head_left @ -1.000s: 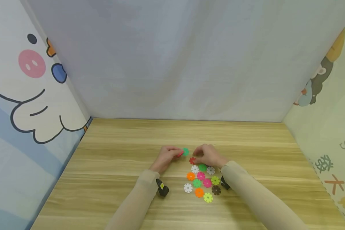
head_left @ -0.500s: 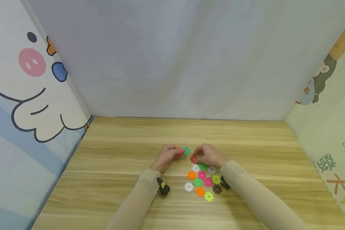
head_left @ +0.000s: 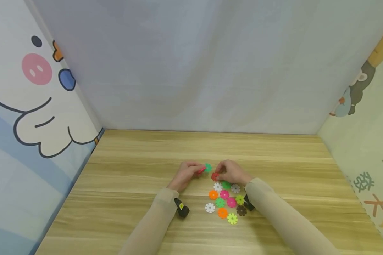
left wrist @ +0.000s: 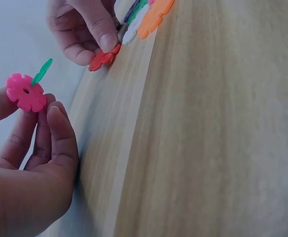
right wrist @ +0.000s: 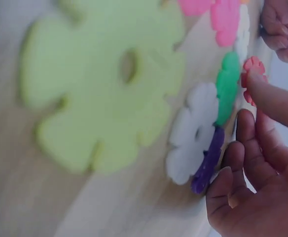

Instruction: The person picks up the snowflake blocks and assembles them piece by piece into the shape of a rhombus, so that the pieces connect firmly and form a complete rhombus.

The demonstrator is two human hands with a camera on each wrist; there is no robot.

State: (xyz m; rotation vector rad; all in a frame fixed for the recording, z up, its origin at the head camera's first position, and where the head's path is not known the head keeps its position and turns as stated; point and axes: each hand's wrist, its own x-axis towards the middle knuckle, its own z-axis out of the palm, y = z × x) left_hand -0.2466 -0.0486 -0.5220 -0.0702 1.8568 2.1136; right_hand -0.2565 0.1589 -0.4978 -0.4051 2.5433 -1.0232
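Towards the desk's (head_left: 131, 177) left edge, the pink disc (left wrist: 20, 98) is probably best steadied by its rim, fingertips off the slots, so that the green disc (head_left: 208, 168) seemingly slotted into it is not worked loose. The left hand (head_left: 182, 176) has its digits drawn together in a light pinch on the pink disc, just beside the right hand but not touching it. The green disc juts out rightward at an angle, about midway between the desk's left and right edges and some way in from the back edge.

Further right, the red disc (head_left: 215, 176) likewise calls for a hold on its edge with the slots on the left side uncovered; so thin a piece could turn or slip under a hard squeeze. The right hand (head_left: 232, 172) pinches it, thumb on its face and a finger behind; whether it touches the desk I cannot tell. Nearer the unseen front edge, other discs (head_left: 220, 202) lie flat in a loose patch, from a white disc (head_left: 208, 208) on the left to a brown disc (head_left: 241, 210) on the right.
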